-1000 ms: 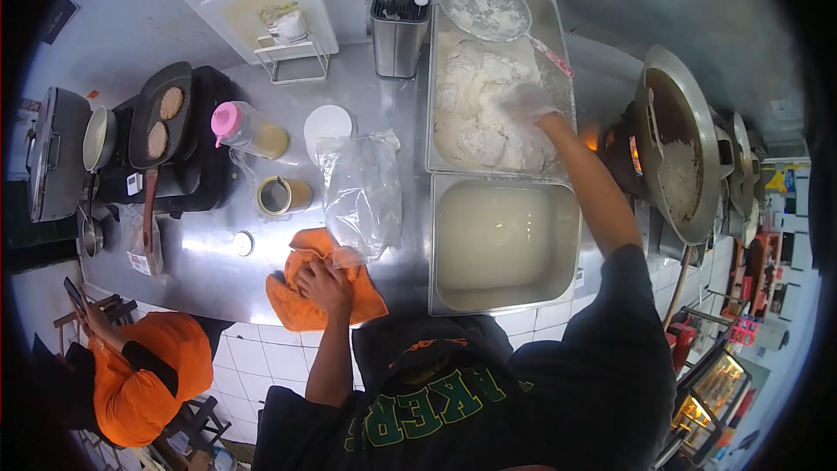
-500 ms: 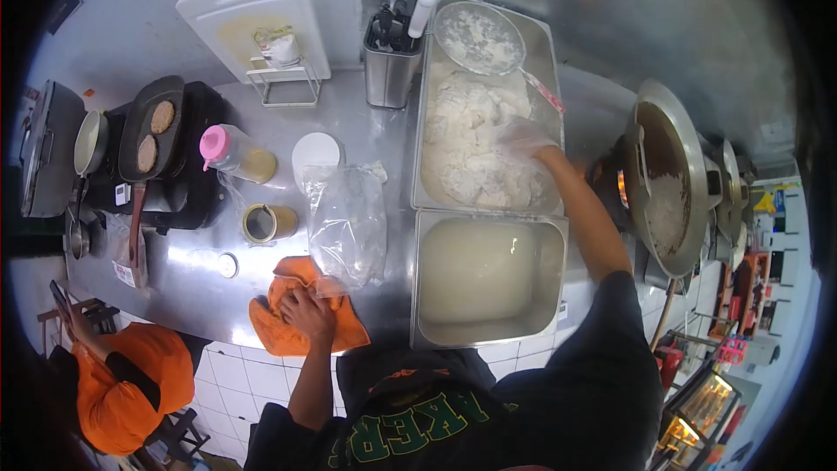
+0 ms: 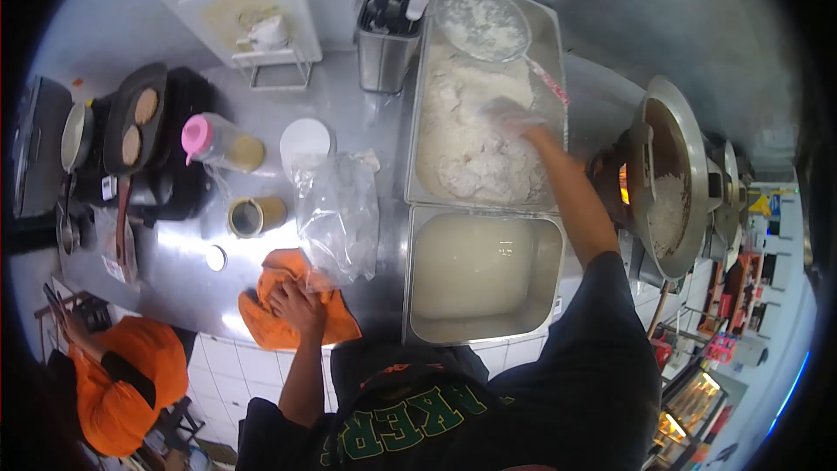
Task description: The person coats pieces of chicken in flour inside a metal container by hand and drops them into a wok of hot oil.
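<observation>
My left hand [image 3: 298, 307] presses on an orange cloth [image 3: 261, 324] at the counter's front edge, its fingers bent into the folds. In a long metal tray [image 3: 413, 144] of white flour [image 3: 446, 150], my right hand [image 3: 513, 117] is over the flour, in what looks like a clear glove and blurred by motion. Floury lumps [image 3: 490, 176] lie just below it. A sieve [image 3: 482, 22] dusted with flour rests across the tray's far end. Directly in front of this tray is a metal tub of whitish liquid [image 3: 475, 266].
A large wok [image 3: 676, 176] stands over a flame at right. Left on the counter [image 3: 179, 249] are a plastic bag [image 3: 336, 218], an open can [image 3: 256, 216], a pink-lidded bottle [image 3: 222, 143] and a pan with two patties [image 3: 139, 122]. A person in orange [image 3: 131, 375] sits lower left.
My right hand has moved away over the flour toward the sieve, and the lumps below it are more exposed. The left hand stays on the cloth. The camera view has shifted slightly.
</observation>
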`<state>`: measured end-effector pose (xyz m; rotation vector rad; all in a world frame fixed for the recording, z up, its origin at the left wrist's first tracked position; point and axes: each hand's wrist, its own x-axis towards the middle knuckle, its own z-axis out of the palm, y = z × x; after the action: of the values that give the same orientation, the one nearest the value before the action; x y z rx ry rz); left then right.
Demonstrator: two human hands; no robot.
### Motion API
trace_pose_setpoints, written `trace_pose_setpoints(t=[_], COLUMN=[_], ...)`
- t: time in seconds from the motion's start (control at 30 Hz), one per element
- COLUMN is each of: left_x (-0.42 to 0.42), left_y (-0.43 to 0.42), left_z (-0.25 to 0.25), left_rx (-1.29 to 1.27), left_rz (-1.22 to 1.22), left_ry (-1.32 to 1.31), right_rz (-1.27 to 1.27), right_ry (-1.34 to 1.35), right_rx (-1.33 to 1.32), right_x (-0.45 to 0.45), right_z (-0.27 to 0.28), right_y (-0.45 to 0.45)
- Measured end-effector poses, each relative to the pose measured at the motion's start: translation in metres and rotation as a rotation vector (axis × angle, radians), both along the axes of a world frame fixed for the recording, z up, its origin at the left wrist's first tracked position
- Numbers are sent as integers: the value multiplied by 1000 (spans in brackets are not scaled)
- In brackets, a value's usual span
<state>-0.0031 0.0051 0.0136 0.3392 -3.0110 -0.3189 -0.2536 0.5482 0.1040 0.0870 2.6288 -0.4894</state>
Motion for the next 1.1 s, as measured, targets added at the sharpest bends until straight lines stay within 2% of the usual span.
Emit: trace_pose_setpoints(t=[0.1, 0.23, 0.4, 0.5, 0.63, 0.83, 0.93, 0.97, 1.03, 1.1], left_x=[3, -2, 0, -1, 1, 5, 8, 8, 5, -11], left_y=[-1, 3, 4, 5, 3, 2, 1, 14, 59, 85], left_z=[-1, 4, 9, 10, 11, 23, 18, 37, 92, 84], left_rx=[-31, -26, -28, -19, 8, 46, 288, 287, 821, 832], left_rz=[43, 24, 27, 18, -1, 27, 18, 12, -113, -312], left_ry=[-30, 10, -17, 53, 67, -60, 263, 263, 273, 168], right_rz=[-182, -389, -456, -471, -486, -545, -483, -440, -325, -201], right_ry=[-56, -42, -115, -89, -26, 44, 46, 46, 32, 1], right_rx=[31, 157, 184, 144, -10, -316, -389, -404, -403, -344], right_x=[7, 28, 55, 52, 51, 73, 86, 88, 89, 84], right_z=[-1, -37, -55, -52, -21, 67, 110, 121, 131, 117], right_y=[40, 52, 33, 17, 14, -1, -31, -45, -79, -116])
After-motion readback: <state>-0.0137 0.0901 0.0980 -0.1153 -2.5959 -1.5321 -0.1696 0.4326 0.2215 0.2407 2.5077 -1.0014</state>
